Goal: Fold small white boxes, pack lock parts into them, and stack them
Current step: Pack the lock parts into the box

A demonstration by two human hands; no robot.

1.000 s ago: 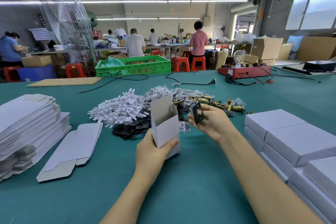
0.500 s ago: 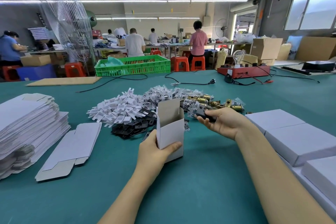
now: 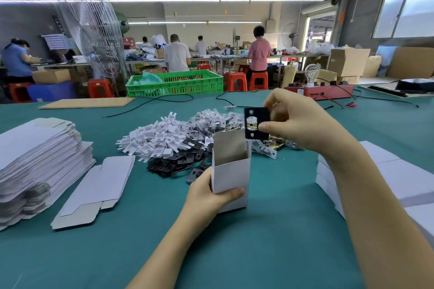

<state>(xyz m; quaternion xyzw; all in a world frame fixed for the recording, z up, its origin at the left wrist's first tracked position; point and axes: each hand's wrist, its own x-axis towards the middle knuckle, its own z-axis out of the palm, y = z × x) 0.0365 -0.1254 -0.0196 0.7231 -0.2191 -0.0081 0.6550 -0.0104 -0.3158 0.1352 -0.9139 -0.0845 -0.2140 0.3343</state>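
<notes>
My left hand point(image 3: 209, 195) grips a small white box point(image 3: 231, 171) that stands upright on the green table, its top flap open and its brown inside showing. My right hand point(image 3: 298, 122) holds a black lock plate point(image 3: 254, 123) with a window and screw holes, upright, just above and right of the box's open mouth. Behind the box lie piles of white plastic inserts point(image 3: 159, 138), black plates point(image 3: 173, 162), bagged parts point(image 3: 211, 119) and brass lock pieces point(image 3: 277, 145).
A tall stack of flat box blanks point(image 3: 35, 162) fills the left, with one loose blank point(image 3: 98, 185) beside it. Finished white boxes point(image 3: 404, 185) are stacked at the right. A green crate point(image 3: 176, 82), a red tester point(image 3: 319, 91) and cables lie at the far edge.
My right hand has lifted from the parts pile and now holds the black plate up above the box mouth. The left hand keeps the box standing in the same spot.
</notes>
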